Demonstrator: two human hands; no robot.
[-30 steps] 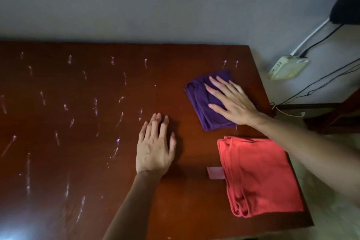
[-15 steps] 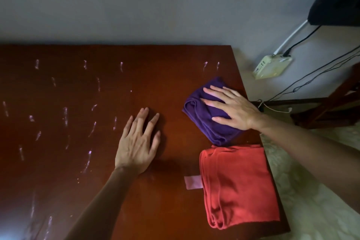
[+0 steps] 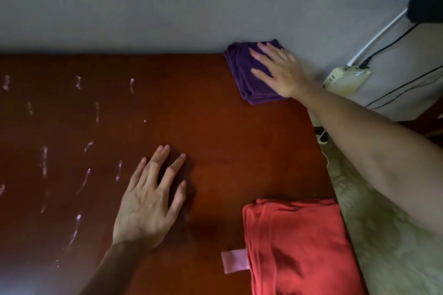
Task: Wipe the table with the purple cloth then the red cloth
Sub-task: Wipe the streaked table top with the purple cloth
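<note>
Right hand lies flat, fingers spread, on the purple cloth; left hand rests open on the tabletop.

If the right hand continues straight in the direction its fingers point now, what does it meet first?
Most likely the grey wall. The right hand presses the folded purple cloth at the far edge of the dark red wooden table, fingers pointing up-left. The cloth's far edge already seems to touch the wall, though depth is unclear.

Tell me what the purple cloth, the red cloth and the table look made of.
Purple cloth: soft fabric, likely microfibre; matte, folded layers show.
Red cloth: soft knit-like fabric; matte, creased, with a pale sewn tag.
Table: reddish-brown wood or veneer, probably varnished; smooth with a faint sheen.
</note>
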